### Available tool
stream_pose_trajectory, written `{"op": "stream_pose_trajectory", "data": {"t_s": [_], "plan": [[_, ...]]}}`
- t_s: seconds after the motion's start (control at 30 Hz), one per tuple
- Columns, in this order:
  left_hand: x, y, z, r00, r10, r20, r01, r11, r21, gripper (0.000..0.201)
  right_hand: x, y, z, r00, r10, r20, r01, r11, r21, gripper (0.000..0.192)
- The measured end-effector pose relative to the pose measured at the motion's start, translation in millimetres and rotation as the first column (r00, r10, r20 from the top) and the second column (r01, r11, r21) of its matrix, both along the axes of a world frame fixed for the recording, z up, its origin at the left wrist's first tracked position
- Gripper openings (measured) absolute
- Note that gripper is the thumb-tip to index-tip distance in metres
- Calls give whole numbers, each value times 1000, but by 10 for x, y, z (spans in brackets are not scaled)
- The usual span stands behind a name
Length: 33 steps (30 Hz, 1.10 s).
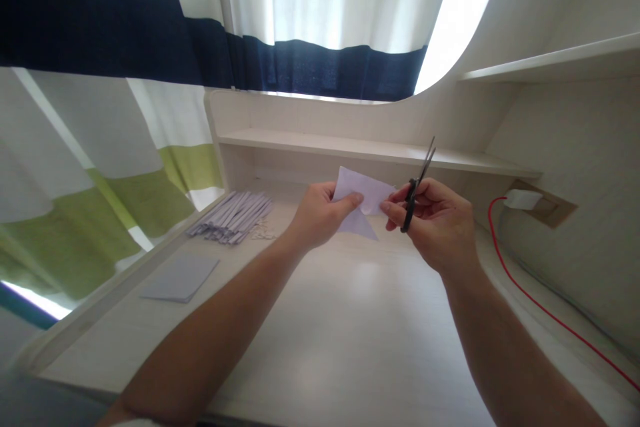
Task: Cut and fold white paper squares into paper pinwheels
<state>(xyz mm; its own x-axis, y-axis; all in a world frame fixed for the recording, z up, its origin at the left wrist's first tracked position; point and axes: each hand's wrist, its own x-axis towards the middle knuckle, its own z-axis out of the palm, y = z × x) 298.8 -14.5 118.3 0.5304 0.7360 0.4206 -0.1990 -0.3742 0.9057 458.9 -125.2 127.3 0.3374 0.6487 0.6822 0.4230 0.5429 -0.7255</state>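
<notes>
A folded sheet of pale lilac paper [361, 197] is held above the desk between both hands. My left hand [320, 213] pinches its left edge with thumb on top. My right hand [436, 220] touches the paper's right edge with its fingertips and also holds a pair of black-handled scissors [419, 183], blades nearly together and pointing up and away.
A pile of folded paper strips [233, 217] lies at the desk's back left. A small stack of lilac sheets [181, 278] lies near the left edge. A red cable [530, 297] runs along the right side to a white plug [523, 199]. A low shelf [350, 145] spans the back.
</notes>
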Motion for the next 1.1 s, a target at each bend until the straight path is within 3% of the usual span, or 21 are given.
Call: {"op": "stream_pose_trajectory", "data": {"t_s": [0.2, 0.47, 0.83, 1.1], "plan": [[31, -13, -11, 1000, -21, -9, 20, 1000, -21, 30, -36, 24, -109, 986, -105, 127, 107, 994, -9, 27], [31, -27, 25, 995, -98, -14, 97, 993, -72, 32, -33, 78, -194, 960, -219, 175, 198, 972, 127, 22], [18, -30, 22, 990, -133, -37, 130, 990, -58, 39, -60, 78, -193, 969, -201, 147, 180, 973, 141, 22], [-5, 37, 13, 999, -44, 5, 44, 998, -39, 27, -18, 23, -25, 988, -157, -3, 156, 979, 131, 23]]}}
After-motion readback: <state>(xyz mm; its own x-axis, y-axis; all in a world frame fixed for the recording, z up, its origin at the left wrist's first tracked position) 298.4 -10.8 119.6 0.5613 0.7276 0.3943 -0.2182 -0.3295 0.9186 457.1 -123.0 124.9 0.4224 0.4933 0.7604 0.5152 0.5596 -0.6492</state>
